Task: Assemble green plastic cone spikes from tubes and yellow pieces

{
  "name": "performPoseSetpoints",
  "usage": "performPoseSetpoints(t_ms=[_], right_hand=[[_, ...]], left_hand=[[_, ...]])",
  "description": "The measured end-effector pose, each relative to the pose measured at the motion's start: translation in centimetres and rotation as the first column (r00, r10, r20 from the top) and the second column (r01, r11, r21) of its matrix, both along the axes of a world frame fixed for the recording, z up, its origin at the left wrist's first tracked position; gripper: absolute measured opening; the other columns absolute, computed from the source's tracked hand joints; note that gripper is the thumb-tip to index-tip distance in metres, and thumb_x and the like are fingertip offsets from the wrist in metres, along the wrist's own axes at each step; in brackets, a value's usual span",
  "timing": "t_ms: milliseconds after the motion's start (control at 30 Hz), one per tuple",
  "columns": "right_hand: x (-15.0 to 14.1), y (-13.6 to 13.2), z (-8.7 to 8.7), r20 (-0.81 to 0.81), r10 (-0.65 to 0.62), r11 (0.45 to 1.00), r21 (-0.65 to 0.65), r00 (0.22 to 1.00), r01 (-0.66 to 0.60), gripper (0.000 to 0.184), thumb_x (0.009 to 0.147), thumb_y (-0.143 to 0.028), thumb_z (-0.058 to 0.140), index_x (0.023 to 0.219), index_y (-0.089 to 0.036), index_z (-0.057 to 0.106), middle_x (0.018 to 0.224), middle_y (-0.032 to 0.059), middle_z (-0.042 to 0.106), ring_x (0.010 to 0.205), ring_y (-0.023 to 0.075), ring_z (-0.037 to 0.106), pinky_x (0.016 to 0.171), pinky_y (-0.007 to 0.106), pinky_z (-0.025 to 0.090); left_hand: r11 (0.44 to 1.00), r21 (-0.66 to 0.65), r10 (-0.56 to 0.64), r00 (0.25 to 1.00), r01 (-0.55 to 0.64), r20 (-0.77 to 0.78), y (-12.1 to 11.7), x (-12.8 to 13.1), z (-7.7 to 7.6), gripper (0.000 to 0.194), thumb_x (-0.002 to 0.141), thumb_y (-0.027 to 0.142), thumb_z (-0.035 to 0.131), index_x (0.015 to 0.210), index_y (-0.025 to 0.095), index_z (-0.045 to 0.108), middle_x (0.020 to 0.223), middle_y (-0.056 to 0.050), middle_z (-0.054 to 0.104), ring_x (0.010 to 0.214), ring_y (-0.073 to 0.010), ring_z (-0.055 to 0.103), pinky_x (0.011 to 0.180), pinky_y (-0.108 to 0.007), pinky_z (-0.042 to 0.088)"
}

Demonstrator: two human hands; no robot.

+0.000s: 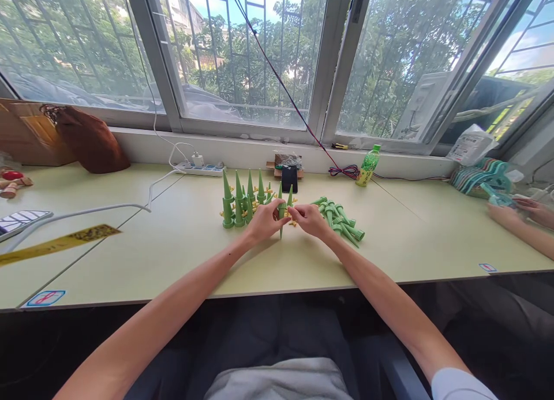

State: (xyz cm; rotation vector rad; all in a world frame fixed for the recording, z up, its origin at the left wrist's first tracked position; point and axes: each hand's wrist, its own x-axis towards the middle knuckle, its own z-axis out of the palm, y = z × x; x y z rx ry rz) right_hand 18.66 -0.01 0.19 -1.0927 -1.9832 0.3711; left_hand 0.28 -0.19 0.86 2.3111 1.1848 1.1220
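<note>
My left hand (263,221) grips a green plant watering spike (281,208) upright, with a pointed end down toward the table. Close beside it, my right hand (312,220) is closed in a pinch at the spike's side; whatever is between its fingertips is too small and covered to make out. Left of my hands, several green spikes (227,208) stand in stacked rows, points up, with small yellow valve pieces sticking out of them. More yellow pieces (293,223) lie behind my fingers. A heap of loose green spikes and caps (337,216) lies by my right hand.
On the pale table (173,255), a phone (289,178) leans on a small box, and a green drink bottle (368,166) stands by the window. A power strip (201,168) and white cable lie left. Another person's hands (506,215) work beside teal hangers (480,178).
</note>
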Motion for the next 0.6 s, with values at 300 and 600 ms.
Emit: performPoseSetpoints(t_ms=[300, 600], right_hand=[[0.15, 0.24, -0.17, 0.003, -0.020, 0.997, -0.074, 1.000, 0.020, 0.069, 0.095, -0.066, 0.031, 0.051, -0.018, 0.052, 0.045, 0.0005, 0.048, 0.048, 0.0112, 0.046, 0.057, 0.025, 0.033], [0.09, 0.18, -0.03, 0.014, -0.027, 0.991, -0.128, 1.000, 0.029, 0.075, 0.094, -0.071, 0.027, 0.048, -0.018, 0.054, 0.048, 0.0025, 0.056, 0.050, 0.0118, 0.053, 0.062, 0.025, 0.038]], left_hand=[[1.000, -0.002, 0.002, 1.000, -0.002, -0.007, -0.01, -0.04, 0.12, 0.042, 0.079, 0.036, 0.072, 0.116, 0.019, 0.061, 0.061, 0.005, 0.060, 0.055, -0.0129, 0.055, 0.060, -0.025, 0.043], [1.000, -0.001, -0.008, 1.000, 0.008, -0.018, -0.13, -0.06, 0.11, 0.043, 0.080, 0.037, 0.072, 0.117, 0.019, 0.061, 0.061, 0.005, 0.058, 0.055, -0.0124, 0.054, 0.060, -0.025, 0.043]])
